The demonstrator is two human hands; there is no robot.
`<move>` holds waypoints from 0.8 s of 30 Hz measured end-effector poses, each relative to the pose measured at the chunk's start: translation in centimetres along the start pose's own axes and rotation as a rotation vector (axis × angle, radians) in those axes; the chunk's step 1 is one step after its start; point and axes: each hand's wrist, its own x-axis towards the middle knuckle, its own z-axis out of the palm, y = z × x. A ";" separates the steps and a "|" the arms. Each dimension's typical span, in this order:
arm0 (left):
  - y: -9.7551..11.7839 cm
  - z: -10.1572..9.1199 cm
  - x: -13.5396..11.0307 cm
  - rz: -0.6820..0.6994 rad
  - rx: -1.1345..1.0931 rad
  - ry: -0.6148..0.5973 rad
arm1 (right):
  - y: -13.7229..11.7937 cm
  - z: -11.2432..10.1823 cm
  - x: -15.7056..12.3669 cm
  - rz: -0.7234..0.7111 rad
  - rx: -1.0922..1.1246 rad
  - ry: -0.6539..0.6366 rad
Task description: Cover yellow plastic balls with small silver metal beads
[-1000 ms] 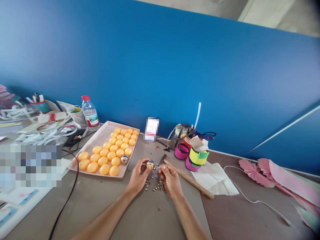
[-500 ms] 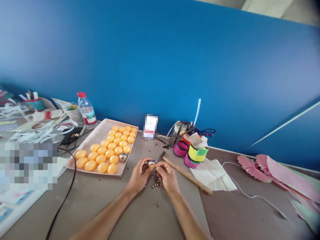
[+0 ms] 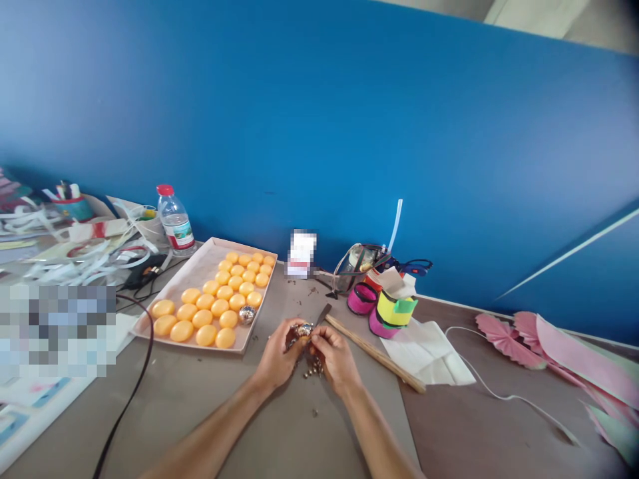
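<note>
My left hand [image 3: 277, 356] is wrapped round a ball [image 3: 304, 330] partly covered with shiny silver metal heads, with a little orange showing. The fingers of my right hand [image 3: 337, 358] are pinched together close against the ball's right side; what they hold is too small and hidden to make out. Just below the hands, several small metal tacks [image 3: 314, 367] lie in a loose heap on the table. To the left, a shallow cardboard tray [image 3: 194, 263] holds several orange balls [image 3: 204, 336] and one silver-covered ball [image 3: 246, 315].
A wooden stick [image 3: 379, 354] and a dark flat blade [image 3: 323, 313] lie beyond my right hand. Pink and yellow tape rolls [image 3: 394, 309] stand behind a white cloth [image 3: 429, 352]. At the back left is a water bottle [image 3: 176, 225]. A blue partition [image 3: 309, 133] closes off the back.
My fingers have shifted slightly around the ball, and less orange shows between them. The view has moved a touch; the tray and the tacks are where they were.
</note>
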 end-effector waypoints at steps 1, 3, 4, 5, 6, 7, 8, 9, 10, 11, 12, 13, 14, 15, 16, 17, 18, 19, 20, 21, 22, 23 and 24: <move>0.0 0.0 0.0 0.005 0.003 0.003 | -0.1 0.0 0.0 0.013 0.017 -0.007; -0.1 0.1 0.0 0.011 0.003 0.009 | -0.3 0.0 0.0 0.038 0.047 -0.022; -0.1 0.1 0.0 0.010 0.005 0.013 | -0.5 0.1 -0.1 0.046 0.060 -0.027; -0.1 0.1 0.0 0.006 0.008 0.016 | -0.6 0.1 -0.1 0.051 0.072 -0.030; -0.1 0.0 0.0 0.000 0.014 0.017 | -0.7 0.2 -0.2 0.054 0.086 -0.029; -0.1 0.0 0.0 -0.006 0.021 0.013 | -0.8 0.2 -0.2 0.056 0.100 -0.027; 0.0 0.0 0.0 -0.012 0.027 0.008 | -0.8 0.3 -0.3 0.058 0.114 -0.024; 0.0 -0.1 0.0 -0.015 0.033 0.003 | -0.8 0.3 -0.3 0.062 0.124 -0.022; 0.0 -0.1 0.0 -0.016 0.039 0.000 | -0.8 0.3 -0.3 0.064 0.128 -0.021; 0.0 -0.1 0.0 -0.015 0.044 0.000 | -0.8 0.3 -0.3 0.064 0.129 -0.021; -0.1 -0.1 0.0 -0.011 0.050 0.004 | -0.7 0.3 -0.3 0.063 0.127 -0.021; -0.1 -0.2 -0.1 -0.004 0.057 0.008 | -0.7 0.3 -0.3 0.062 0.123 -0.021; -0.1 -0.2 -0.1 0.004 0.068 0.011 | -0.6 0.3 -0.3 0.064 0.121 -0.020; -0.2 -0.2 -0.1 0.014 0.080 0.008 | -0.6 0.3 -0.3 0.067 0.124 -0.017; -0.2 -0.2 -0.1 0.023 0.095 0.004 | -0.5 0.3 -0.3 0.068 0.135 -0.009; -0.2 -0.2 -0.1 0.032 0.112 -0.003 | -0.5 0.4 -0.3 0.070 0.151 0.000; -0.2 -0.3 -0.1 0.039 0.129 -0.009 | -0.6 0.4 -0.3 0.070 0.170 0.011; -0.2 -0.3 -0.1 0.044 0.144 -0.012 | -0.6 0.5 -0.3 0.070 0.189 0.021; -0.2 -0.3 -0.1 0.048 0.157 -0.013 | -0.6 0.5 -0.3 0.072 0.204 0.026; -0.2 -0.3 -0.1 0.053 0.170 -0.012 | -0.7 0.6 -0.3 0.077 0.211 0.025; -0.2 -0.3 -0.1 0.058 0.181 -0.013 | -0.8 0.6 -0.3 0.084 0.212 0.019; -0.2 -0.3 -0.1 0.064 0.193 -0.014 | -0.9 0.6 -0.3 0.090 0.207 0.013; -0.1 -0.3 -0.1 0.072 0.204 -0.015 | -0.9 0.6 -0.2 0.091 0.199 0.010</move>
